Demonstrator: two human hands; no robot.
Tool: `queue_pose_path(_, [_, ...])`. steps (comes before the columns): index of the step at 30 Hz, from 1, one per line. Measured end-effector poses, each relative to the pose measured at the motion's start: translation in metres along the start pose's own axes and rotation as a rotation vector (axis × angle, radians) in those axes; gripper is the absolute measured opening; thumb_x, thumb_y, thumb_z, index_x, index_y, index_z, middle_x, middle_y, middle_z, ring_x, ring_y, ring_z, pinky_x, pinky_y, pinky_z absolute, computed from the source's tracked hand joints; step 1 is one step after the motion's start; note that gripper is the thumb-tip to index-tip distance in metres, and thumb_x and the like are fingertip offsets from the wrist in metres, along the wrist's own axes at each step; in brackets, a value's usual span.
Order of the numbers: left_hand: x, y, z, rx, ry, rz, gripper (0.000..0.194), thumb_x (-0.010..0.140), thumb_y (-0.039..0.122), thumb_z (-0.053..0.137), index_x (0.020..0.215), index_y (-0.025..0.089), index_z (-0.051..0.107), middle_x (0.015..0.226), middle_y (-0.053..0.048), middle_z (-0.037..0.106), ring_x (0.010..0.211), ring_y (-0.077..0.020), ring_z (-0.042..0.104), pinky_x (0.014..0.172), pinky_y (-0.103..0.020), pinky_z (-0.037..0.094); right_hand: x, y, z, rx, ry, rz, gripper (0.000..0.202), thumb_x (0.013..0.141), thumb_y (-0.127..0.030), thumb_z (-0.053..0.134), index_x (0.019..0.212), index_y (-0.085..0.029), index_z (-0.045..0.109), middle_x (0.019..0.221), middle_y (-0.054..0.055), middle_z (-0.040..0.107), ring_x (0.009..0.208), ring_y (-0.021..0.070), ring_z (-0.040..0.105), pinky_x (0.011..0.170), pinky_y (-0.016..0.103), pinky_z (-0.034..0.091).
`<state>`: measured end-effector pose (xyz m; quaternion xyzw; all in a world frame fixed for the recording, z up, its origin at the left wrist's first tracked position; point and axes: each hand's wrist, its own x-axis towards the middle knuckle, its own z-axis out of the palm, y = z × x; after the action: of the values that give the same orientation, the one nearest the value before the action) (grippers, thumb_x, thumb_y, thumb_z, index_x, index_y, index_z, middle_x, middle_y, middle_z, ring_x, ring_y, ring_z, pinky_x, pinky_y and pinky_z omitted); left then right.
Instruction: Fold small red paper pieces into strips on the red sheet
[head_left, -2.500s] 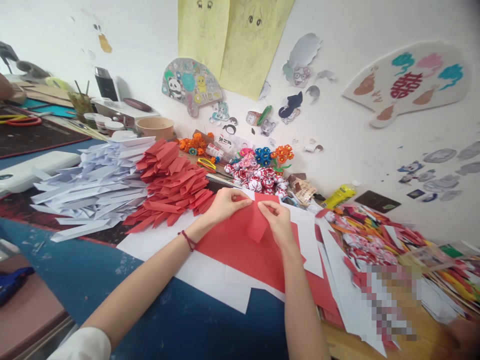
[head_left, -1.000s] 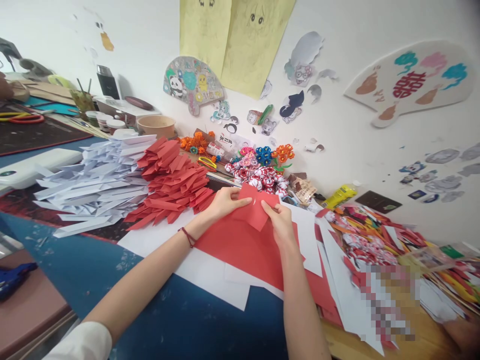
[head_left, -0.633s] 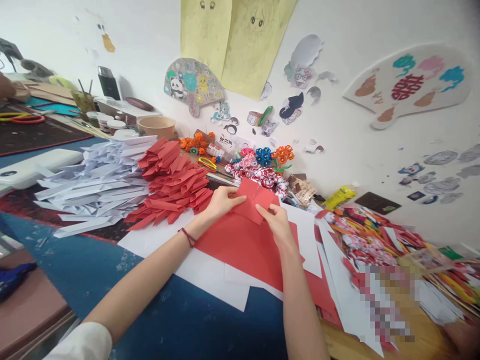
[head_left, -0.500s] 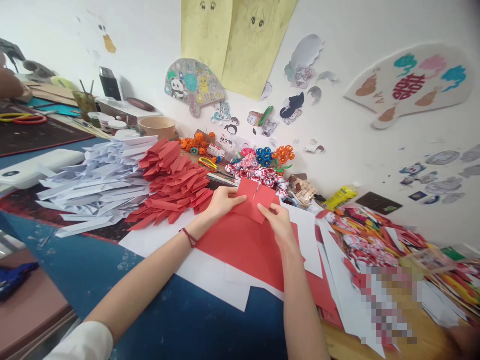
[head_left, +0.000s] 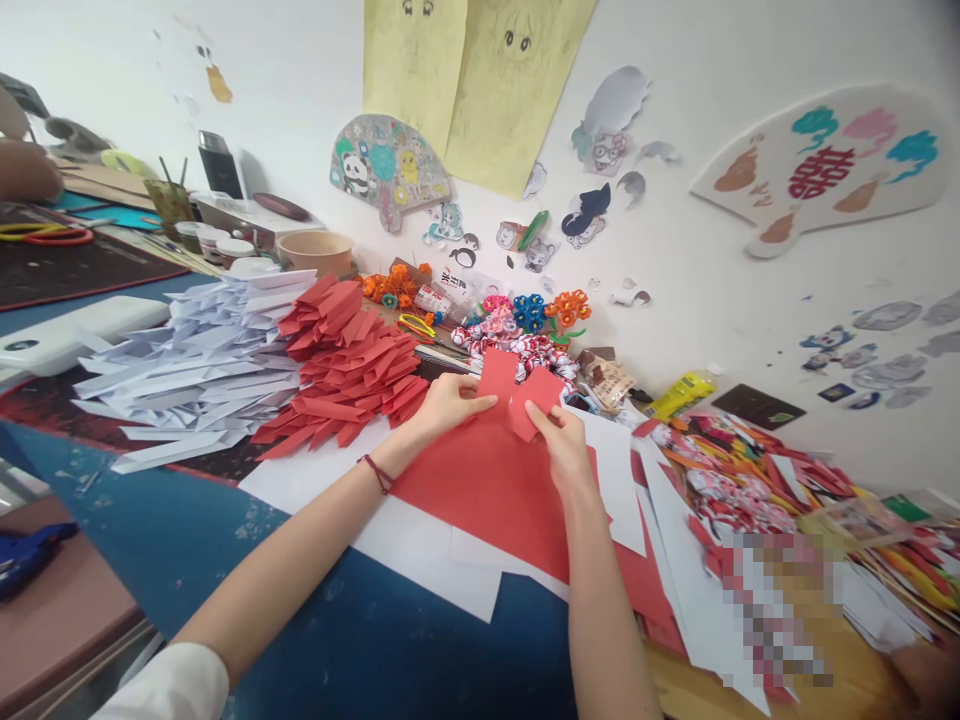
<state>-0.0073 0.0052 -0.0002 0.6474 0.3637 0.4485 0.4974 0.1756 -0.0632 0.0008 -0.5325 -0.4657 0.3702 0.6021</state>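
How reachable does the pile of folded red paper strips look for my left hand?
Probably yes: the pile lies close beside your left hand, nothing visibly between, though that hand pinches a flat red paper piece.

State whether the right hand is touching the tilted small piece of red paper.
Touching. The head view shows the right hand gripping the tilted small piece, its fingers overlapping the paper's lower part.
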Motion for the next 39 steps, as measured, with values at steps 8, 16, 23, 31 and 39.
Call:
queue_pose_path(8, [0.004, -0.001, -0.002, 0.141, 0.057, 0.027, 0.039, 0.071, 0.050, 0.068, 0.061, 0.013, 0.062, 0.058, 0.001, 0.055, 0.056, -0.0097, 0.045, 0.051, -0.021, 0.029, -0.002, -0.004, -0.002, -0.167, -0.044, 0.002, 0.031, 0.072, -0.045, 0.076, 0.074, -0.015, 0.068, 0.065, 0.001, 0.063, 0.057, 0.0124, 0.048, 0.054, 0.025, 0.034])
queue_pose_path(16, [0.002, 0.006, -0.003, 0.109, 0.078, 0.008, 0.037, 0.070, 0.049, 0.069, 0.064, 0.012, 0.066, 0.059, 0.000, 0.058, 0.056, -0.0101, 0.047, 0.053, -0.022, 0.029, -0.002, -0.005, -0.005, -0.103, -0.035, -0.038, 0.034, 0.071, -0.043, 0.077, 0.060, -0.016, 0.060, 0.057, -0.002, 0.052, 0.058, 0.0119, 0.045, 0.056, 0.025, 0.033])
queue_pose_path(23, [0.000, 0.009, -0.001, 0.040, 0.093, 0.002, 0.039, 0.068, 0.050, 0.071, 0.064, 0.011, 0.067, 0.061, -0.001, 0.061, 0.057, -0.0109, 0.050, 0.054, -0.022, 0.032, 0.002, 0.001, -0.006, -0.047, -0.004, -0.025, 0.034, 0.069, -0.046, 0.079, 0.063, -0.016, 0.063, 0.057, -0.003, 0.053, 0.056, 0.0114, 0.044, 0.056, 0.026, 0.032])
queue_pose_path(31, [-0.002, 0.012, 0.002, -0.051, 0.079, 0.009, 0.038, 0.068, 0.049, 0.073, 0.068, 0.011, 0.069, 0.068, -0.003, 0.068, 0.061, -0.0136, 0.057, 0.056, -0.023, 0.039, 0.005, 0.003, -0.005, -0.023, 0.028, -0.012, 0.035, 0.066, -0.047, 0.080, 0.062, -0.016, 0.064, 0.060, -0.001, 0.058, 0.055, 0.0113, 0.044, 0.055, 0.026, 0.033])
queue_pose_path(39, [0.006, 0.004, -0.008, -0.280, 0.184, 0.003, 0.042, 0.061, 0.049, 0.079, 0.077, 0.011, 0.071, 0.082, -0.007, 0.073, 0.070, -0.0163, 0.063, 0.064, -0.024, 0.047, 0.008, 0.001, -0.018, -0.026, 0.176, -0.011, 0.038, 0.061, -0.051, 0.082, 0.065, -0.017, 0.065, 0.058, -0.001, 0.056, 0.053, 0.0125, 0.046, 0.052, 0.027, 0.034])
